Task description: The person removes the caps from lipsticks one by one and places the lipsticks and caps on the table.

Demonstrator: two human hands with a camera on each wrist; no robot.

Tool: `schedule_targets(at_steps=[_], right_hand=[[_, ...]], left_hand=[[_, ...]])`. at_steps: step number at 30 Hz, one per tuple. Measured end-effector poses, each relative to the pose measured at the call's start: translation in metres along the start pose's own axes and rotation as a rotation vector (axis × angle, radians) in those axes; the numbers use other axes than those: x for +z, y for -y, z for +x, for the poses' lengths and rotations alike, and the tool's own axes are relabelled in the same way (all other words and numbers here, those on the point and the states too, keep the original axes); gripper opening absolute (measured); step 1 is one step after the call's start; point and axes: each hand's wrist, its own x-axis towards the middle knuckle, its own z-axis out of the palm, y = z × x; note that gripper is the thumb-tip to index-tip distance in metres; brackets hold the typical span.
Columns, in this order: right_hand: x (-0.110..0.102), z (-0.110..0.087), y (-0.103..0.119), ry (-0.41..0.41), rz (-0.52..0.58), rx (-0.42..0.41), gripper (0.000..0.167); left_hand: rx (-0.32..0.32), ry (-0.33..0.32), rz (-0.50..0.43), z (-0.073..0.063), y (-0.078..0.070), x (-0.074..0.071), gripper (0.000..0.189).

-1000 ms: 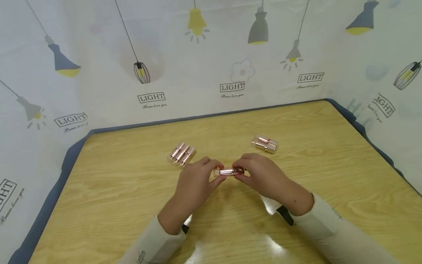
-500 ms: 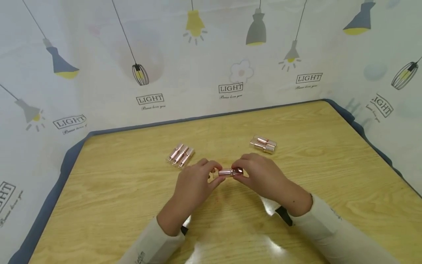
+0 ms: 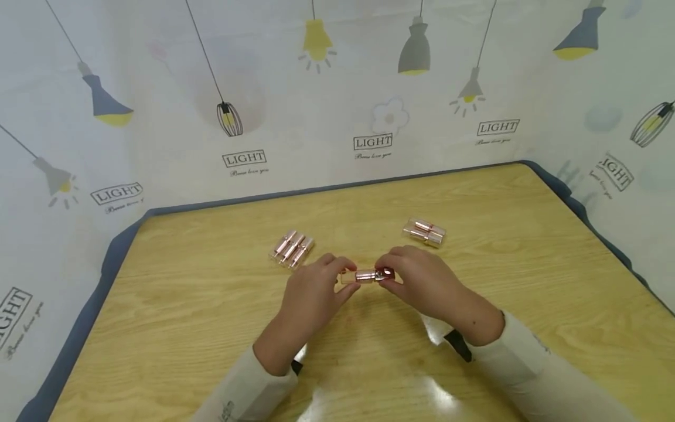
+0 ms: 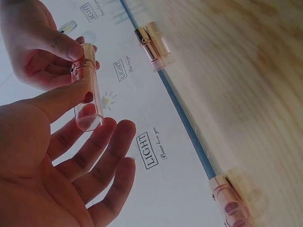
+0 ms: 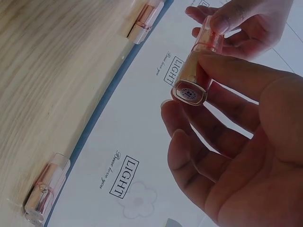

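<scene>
Between both hands a lipstick tube (image 3: 366,276) is held level above the table, with a shiny rose-gold body and a clear cap (image 4: 94,113) at its left end. My left hand (image 3: 313,293) pinches the capped end between thumb and fingertips; its other fingers spread loosely in the left wrist view. The right hand (image 3: 424,287) grips the base end (image 5: 190,93), where a round label shows in the right wrist view. Fingertips hide parts of the tube. Past the left hand lie several similar lipstick tubes (image 3: 292,249) side by side; beyond the right hand lies another pair of lipsticks (image 3: 425,232).
The wooden table (image 3: 211,281) has a dark blue edge along its back and sides. A white cloth wall (image 3: 306,117) printed with lamps and the word LIGHT rises behind it and at both sides.
The hands have drawn slightly apart along the lipstick tube. A longer stretch of the clear cap now shows at the left end. The lipsticks on the table lie as before.
</scene>
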Motion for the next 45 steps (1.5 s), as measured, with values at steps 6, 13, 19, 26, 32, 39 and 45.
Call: schedule_targets(at_steps=[6, 13, 19, 26, 32, 39, 45], right_hand=[[0.000, 0.000, -0.004, -0.002, -0.023, 0.022, 0.015], [-0.002, -0.003, -0.007, -0.030, -0.044, 0.068, 0.018], [-0.003, -0.004, -0.011, 0.083, -0.028, 0.121, 0.015], [0.001, -0.002, -0.016, 0.100, 0.006, 0.143, 0.015], [0.009, 0.013, -0.020, 0.114, 0.085, 0.147, 0.016], [0.012, 0.030, -0.029, 0.141, 0.098, 0.134, 0.018], [0.018, 0.038, -0.038, 0.184, 0.045, 0.133, 0.017]], left_hand=[[-0.023, 0.021, -0.011, 0.001, 0.001, -0.001, 0.027], [-0.060, 0.060, -0.008, 0.001, 0.005, -0.002, 0.027], [-0.111, 0.104, -0.009, 0.001, 0.009, -0.006, 0.026], [-0.094, 0.080, 0.013, 0.001, 0.011, -0.006, 0.026], [-0.115, 0.082, 0.021, -0.001, 0.013, -0.010, 0.027], [-0.109, 0.076, 0.029, 0.000, 0.016, -0.012, 0.028], [-0.124, 0.086, 0.012, 0.001, 0.017, -0.012, 0.026]])
